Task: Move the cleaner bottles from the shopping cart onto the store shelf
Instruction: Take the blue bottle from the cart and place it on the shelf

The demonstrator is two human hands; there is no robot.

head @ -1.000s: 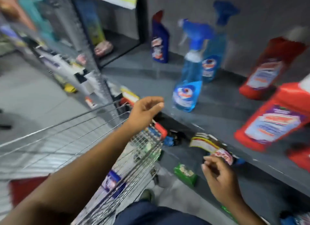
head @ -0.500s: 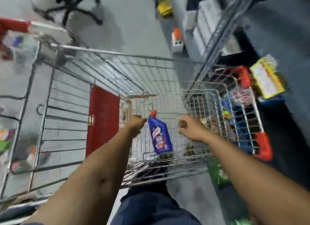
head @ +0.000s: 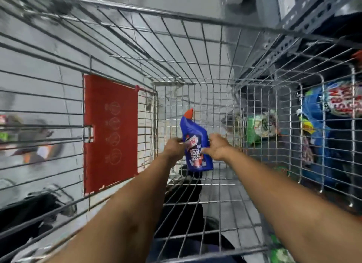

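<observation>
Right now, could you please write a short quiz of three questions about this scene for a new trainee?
1. True or false: both hands touch the blue bottle.
2. What colour is the bottle's cap?
A) white
B) red
C) green
3. Fill in: the bottle is inside the wire ____.

Key
1. True. The left hand is at one side of the bottle and the right hand at the other.
2. B.
3. Cart. The red panel is on its left wall.
</observation>
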